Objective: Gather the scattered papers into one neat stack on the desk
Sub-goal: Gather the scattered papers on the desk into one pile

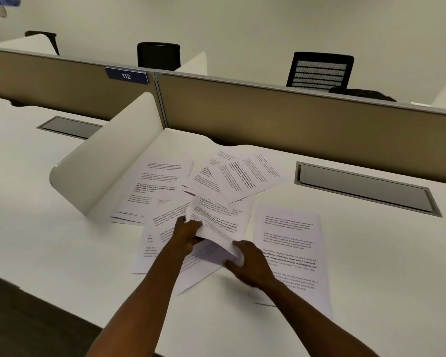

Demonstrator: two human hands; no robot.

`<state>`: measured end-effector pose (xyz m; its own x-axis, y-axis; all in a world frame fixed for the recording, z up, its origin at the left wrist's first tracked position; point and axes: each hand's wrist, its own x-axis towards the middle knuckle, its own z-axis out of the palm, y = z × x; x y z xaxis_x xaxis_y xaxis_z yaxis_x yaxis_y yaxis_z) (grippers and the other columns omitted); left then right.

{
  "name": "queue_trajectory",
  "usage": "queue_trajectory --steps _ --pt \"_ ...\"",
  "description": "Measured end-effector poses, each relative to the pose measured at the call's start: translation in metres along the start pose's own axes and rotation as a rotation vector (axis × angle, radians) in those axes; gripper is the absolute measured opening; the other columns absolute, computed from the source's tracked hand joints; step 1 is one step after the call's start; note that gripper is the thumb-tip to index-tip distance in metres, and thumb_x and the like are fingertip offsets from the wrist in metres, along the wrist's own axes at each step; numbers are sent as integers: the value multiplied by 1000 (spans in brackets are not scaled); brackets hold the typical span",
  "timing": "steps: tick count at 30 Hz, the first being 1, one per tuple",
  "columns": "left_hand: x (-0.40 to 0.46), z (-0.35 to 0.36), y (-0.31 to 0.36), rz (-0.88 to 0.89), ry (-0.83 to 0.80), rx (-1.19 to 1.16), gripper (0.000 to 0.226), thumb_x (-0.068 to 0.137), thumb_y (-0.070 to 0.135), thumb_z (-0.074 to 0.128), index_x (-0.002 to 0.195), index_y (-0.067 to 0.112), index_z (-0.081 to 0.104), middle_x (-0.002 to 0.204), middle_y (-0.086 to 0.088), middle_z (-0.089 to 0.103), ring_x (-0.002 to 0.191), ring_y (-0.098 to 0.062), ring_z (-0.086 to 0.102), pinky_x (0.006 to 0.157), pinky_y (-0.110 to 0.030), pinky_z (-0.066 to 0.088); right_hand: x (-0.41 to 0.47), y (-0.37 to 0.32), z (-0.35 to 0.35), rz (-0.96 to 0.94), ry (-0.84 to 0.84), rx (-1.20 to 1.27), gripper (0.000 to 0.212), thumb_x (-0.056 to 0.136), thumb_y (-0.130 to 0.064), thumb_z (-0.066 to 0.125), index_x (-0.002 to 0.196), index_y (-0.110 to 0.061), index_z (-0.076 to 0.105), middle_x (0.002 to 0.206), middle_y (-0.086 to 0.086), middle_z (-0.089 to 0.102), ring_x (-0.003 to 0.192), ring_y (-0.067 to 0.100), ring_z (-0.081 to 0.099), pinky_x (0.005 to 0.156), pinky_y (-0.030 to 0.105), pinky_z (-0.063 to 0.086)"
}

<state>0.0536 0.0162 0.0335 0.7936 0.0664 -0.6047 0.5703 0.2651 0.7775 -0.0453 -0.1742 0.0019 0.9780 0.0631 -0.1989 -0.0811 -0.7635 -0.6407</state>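
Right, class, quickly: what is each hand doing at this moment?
Left hand: grips the lifted sheets at their left edge.
Right hand: fingers curled on the same sheets' near corner, with the thumb on top.

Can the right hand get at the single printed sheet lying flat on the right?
Probably yes: the right hand sits beside the flat printed white sheet, nothing between, but it grips the lifted white paper and must free fingers.
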Motion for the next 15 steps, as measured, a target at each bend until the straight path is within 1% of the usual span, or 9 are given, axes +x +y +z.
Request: queue_trajectory --steps 3,5,6,7,8,10,12,13,15 --pt "-4 -3 1 -14 -51 -129 47 91 -8 56 137 -2 50 128 -26 60 107 -40 61 71 -42 57 2 -2 -16 253 75 706 97 68 -70 71 148 -28 37 147 3 48 117 19 58 94 40 54" --pt "-12 -2 0 -48 -71 -239 44 90 -9 56 133 -2 54 115 -21 67 96 -34 66 65 -37 60 3 -2 -29 404 99 1117 97 72 -60 75 150 -24 31 142 8 51 109 24 64 78 39 60" --pt "-18 -1 -3 -58 -82 -277 42 89 -9 56 130 -1 57 108 -17 70 91 -31 68 61 -35 61 5 0 -35 462 101 1219 89 76 -52 76 148 -19 35 137 10 55 104 28 68 74 39 61" --pt "-25 2 -7 -57 -95 -294 40 89 -10 57 128 0 58 104 -16 72 88 -30 70 59 -33 61 6 2 -41 495 83 1267 77 80 -44 76 141 -9 43 130 13 61 99 32 71 73 40 61" --pt "-32 5 -14 -46 -111 -288 41 88 -10 57 127 1 59 107 -17 72 90 -30 71 60 -33 62 7 3 -46 510 47 1289 65 83 -35 75 134 -3 51 122 15 66 96 34 72 74 41 61" --pt "-48 9 -33 7 -130 -211 46 87 -10 60 131 2 56 121 -20 68 104 -36 67 69 -40 62 6 7 -53 506 1 1285 44 86 -14 71 127 -2 59 114 16 72 98 35 72 80 44 60" --pt "-63 11 -54 47 -103 -114 53 86 -7 65 134 7 51 125 -17 65 112 -37 64 77 -48 61 3 12 -59 471 29 1239 42 85 6 64 126 -2 61 119 18 70 101 36 70 86 46 58" --pt "-69 10 -63 47 -85 -75 54 85 -3 69 133 11 50 124 -14 64 111 -36 64 77 -50 61 1 15 -63 453 57 1190 43 84 10 62 125 -2 61 120 18 69 102 36 69 88 47 57" --pt "-77 9 -74 37 -65 0 50 85 11 74 129 16 51 121 -11 65 103 -34 69 73 -47 62 -5 21 -72 425 106 1097 45 82 13 61 123 -6 63 118 14 70 102 33 69 89 47 57"
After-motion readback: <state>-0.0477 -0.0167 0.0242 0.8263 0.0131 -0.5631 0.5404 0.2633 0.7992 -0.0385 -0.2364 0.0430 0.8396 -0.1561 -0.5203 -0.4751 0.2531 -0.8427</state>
